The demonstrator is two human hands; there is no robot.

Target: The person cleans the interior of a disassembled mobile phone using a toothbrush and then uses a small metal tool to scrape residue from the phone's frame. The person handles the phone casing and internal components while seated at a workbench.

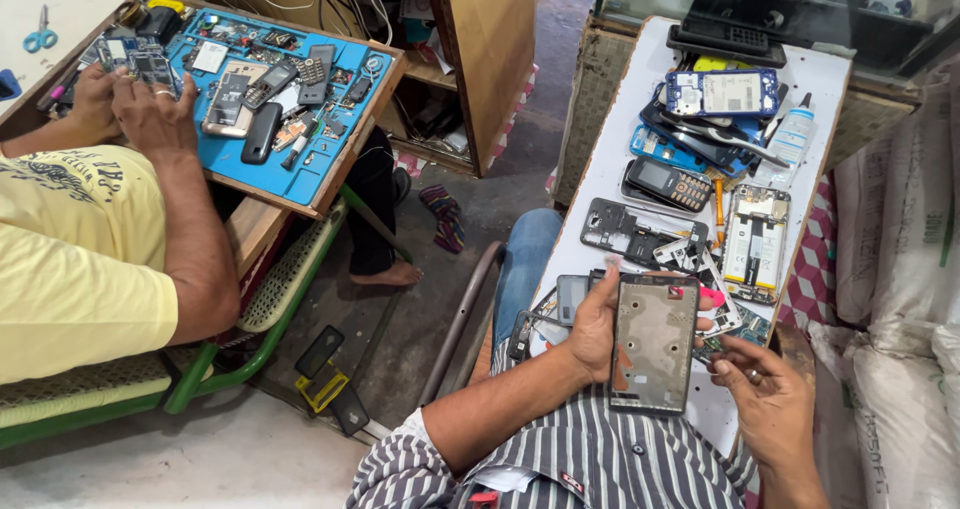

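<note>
Over the near end of the white counter (640,99), the left hand (592,327) holds a phone frame (655,341) upright, fingers wrapped round its left edge and thumb across the front. The right hand (768,399) sits just right of the frame's lower corner, fingers loosely curled and empty, their tips near its edge without clearly touching.

To work the frame well, I judge the left grip should stay on the edges, clear of the open back, while the right fingertips pick at one corner.

Room is tight: loose phones (668,183), a blue-backed phone (722,93) and a small bottle (793,135) crowd the counter up to its rim. Sacks (900,299) press in on the right. At left, another person's hands (130,104) work over a blue mat (270,79), well apart.
</note>
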